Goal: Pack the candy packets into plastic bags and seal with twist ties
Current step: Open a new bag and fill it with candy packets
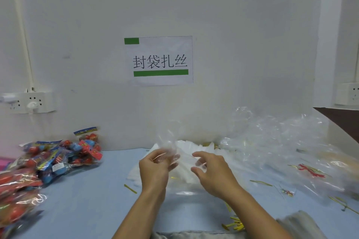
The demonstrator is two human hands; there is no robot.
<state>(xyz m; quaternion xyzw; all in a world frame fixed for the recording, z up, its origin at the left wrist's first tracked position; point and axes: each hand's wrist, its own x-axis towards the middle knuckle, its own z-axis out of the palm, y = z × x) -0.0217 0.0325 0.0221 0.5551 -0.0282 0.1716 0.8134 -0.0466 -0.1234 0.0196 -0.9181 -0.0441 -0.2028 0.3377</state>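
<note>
plastic, clear and crumpled: one thin plastic bag (168,146) is held up over the middle of the blue table (87,196), its top rising above the fingers. the left hand (155,167) pinches the bag's lower part between thumb and curled fingers. the right hand (210,170) is just beside it with fingers half curled and spread; whether it actually grips film i cannot tell, the view is blurred there. under both hands lies a flat stack of white bags (186,163).

the candy packets (58,158), red and blue, sit heaped at the left edge of the table, well apart from the held bag. gold twist ties (130,188) lie scattered on the blue surface, more of them near the lower right. a loose pile of clear bags (275,141) spreads along the right side. on the wall, a paper sign (160,61) and a socket strip (29,102).

the bag looks empty and unopened, so packing seems barely begun. risk, as i judge it: film this thin clings to itself, so the mouth may not part, or two bags may come up together. a hard tug could tear it.
</note>
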